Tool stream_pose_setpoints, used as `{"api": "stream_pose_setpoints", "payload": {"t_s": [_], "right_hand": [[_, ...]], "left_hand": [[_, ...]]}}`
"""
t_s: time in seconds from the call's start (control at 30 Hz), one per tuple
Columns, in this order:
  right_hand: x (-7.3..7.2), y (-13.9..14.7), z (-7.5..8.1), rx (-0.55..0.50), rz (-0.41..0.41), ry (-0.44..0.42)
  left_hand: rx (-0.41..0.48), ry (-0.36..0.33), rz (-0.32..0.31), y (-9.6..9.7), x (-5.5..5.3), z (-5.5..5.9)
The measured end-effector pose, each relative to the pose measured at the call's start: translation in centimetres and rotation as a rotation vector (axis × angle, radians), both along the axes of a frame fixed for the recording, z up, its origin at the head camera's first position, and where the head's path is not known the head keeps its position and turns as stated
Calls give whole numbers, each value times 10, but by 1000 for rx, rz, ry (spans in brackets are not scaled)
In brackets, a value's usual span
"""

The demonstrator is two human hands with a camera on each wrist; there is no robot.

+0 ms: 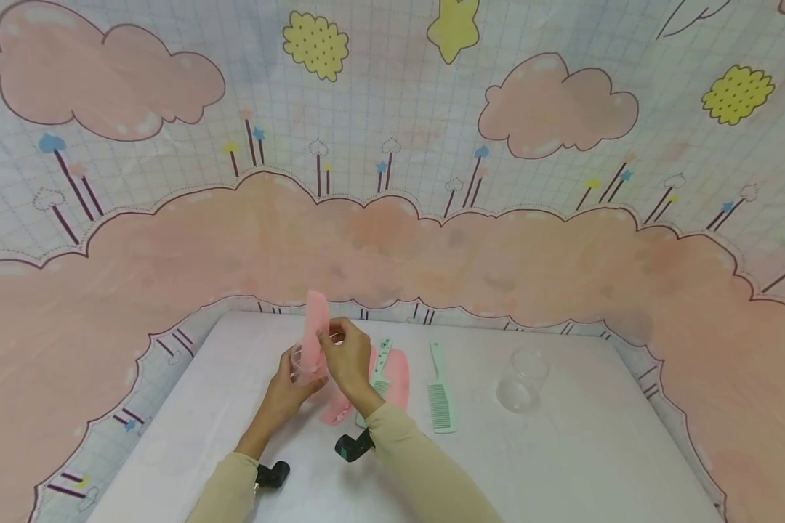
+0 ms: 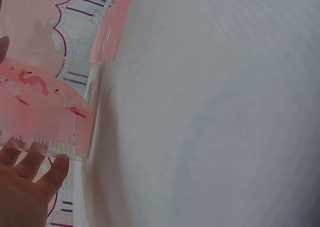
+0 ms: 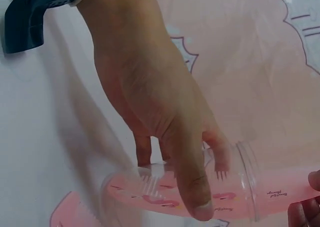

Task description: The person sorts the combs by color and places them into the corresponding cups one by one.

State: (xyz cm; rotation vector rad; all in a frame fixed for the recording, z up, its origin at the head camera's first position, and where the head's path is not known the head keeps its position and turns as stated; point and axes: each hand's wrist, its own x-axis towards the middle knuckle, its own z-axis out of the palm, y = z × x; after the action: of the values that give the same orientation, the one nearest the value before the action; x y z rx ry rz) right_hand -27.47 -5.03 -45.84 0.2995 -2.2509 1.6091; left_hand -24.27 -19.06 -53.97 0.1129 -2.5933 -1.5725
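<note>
On the left part of the table, my left hand (image 1: 289, 392) grips a clear plastic cup (image 1: 296, 361), its thumb and fingers around the wall. A pink comb (image 1: 314, 330) stands upright in it, its upper end above the rim. My right hand (image 1: 348, 357) pinches that comb by its edge. In the left wrist view, flamingo prints and teeth of the comb (image 2: 42, 97) show through the cup wall, with the left fingers (image 2: 30, 174) against it. In the right wrist view, the left hand (image 3: 160, 102) spans the cup, and right fingertips (image 3: 305, 212) touch the protruding comb.
Beside the right wrist, pink pieces (image 1: 401, 378) and a printed green comb (image 1: 382, 363) lie on the table, partly hidden by the arm. Another green comb (image 1: 440, 396) lies farther right. A second clear cup (image 1: 522, 381) stands at the table's right.
</note>
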Motion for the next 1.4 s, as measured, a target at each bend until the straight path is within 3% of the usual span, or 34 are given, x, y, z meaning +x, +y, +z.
{"api": "stream_pose_setpoints", "payload": {"t_s": [0.4, 0.93, 1.4], "right_hand": [[2, 1, -10, 81, -2, 9], [4, 2, -19, 62, 17, 20], [6, 8, -18, 44, 39, -28]], "left_hand": [[-31, 17, 4, 1, 1, -4], [-19, 28, 5, 4, 3, -1], [-4, 35, 4, 3, 4, -1]]}}
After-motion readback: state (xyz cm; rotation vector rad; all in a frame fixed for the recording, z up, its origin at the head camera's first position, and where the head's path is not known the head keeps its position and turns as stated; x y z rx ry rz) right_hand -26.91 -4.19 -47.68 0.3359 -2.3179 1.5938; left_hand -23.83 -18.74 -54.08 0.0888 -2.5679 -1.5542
